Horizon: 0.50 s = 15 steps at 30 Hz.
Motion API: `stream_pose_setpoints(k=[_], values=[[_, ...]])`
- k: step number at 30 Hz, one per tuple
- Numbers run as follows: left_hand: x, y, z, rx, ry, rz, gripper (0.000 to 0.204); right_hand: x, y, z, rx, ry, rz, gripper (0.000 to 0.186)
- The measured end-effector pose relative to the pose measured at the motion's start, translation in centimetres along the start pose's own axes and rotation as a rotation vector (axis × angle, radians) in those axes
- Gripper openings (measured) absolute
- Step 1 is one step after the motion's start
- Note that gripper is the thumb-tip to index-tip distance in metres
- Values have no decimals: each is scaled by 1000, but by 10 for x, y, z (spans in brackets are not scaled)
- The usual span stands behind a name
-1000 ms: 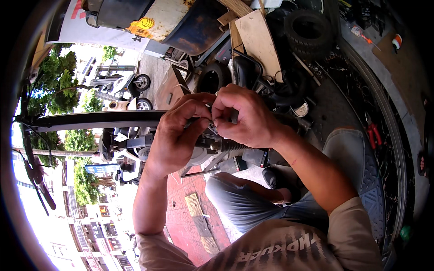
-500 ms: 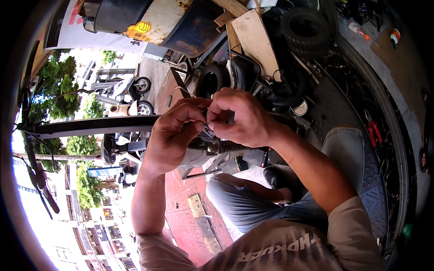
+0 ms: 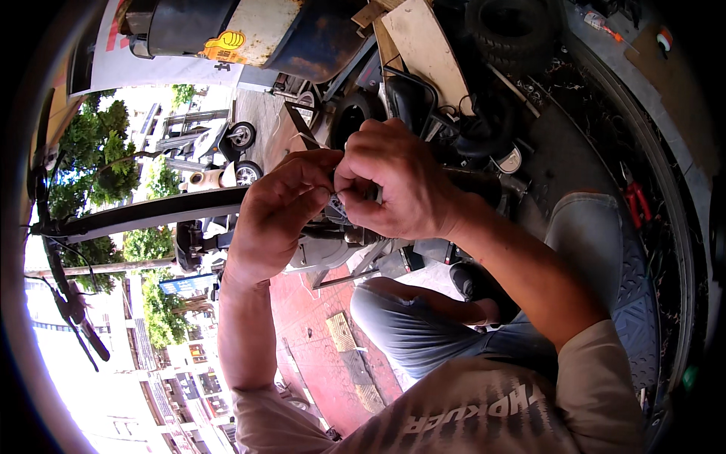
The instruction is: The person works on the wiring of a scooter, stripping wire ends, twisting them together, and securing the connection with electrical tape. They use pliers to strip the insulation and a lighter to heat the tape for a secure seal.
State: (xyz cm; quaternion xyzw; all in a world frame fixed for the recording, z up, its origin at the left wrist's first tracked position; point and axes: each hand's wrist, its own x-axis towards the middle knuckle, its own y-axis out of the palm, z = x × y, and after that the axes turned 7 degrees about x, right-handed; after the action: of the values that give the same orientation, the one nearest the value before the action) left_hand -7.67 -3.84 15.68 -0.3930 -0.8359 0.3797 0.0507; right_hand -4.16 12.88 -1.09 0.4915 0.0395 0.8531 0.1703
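My left hand (image 3: pixel 283 212) and my right hand (image 3: pixel 393 185) meet at the centre, fingers pinched over a small part that I cannot make out. Beneath and behind them is a scooter's mechanism of dark and grey metal parts (image 3: pixel 325 250), mostly hidden by the hands. Its long black stem (image 3: pixel 151 204) runs left to a handlebar (image 3: pixel 72 306) with dangling cables. My bent knees in jeans (image 3: pixel 401 333) are below.
A rusty drum (image 3: pixel 310 41), leaning boards (image 3: pixel 423 53) and stacked tyres (image 3: pixel 507 30) crowd the top. Red-handled pliers (image 3: pixel 635 200) lie at the right. Parked scooters (image 3: pixel 215 140) stand outside, left. Red paving (image 3: pixel 310 310) shows below.
Both hands have moved up and left in the picture, staying pinched together. The right hand's knuckles sit higher. The stem now slopes more, and the whole view has shifted slightly.
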Motion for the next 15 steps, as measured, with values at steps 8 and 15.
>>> stream_pose_setpoints(k=[8, 15], values=[[-1, 2, 0, 0, 22, 3, 10, 0, 2, 5, 57, 112, 9, 17], [-2, 2, 0, -5, 14, -11, 10, 1, 4, 6, 47, 142, 10, 17]])
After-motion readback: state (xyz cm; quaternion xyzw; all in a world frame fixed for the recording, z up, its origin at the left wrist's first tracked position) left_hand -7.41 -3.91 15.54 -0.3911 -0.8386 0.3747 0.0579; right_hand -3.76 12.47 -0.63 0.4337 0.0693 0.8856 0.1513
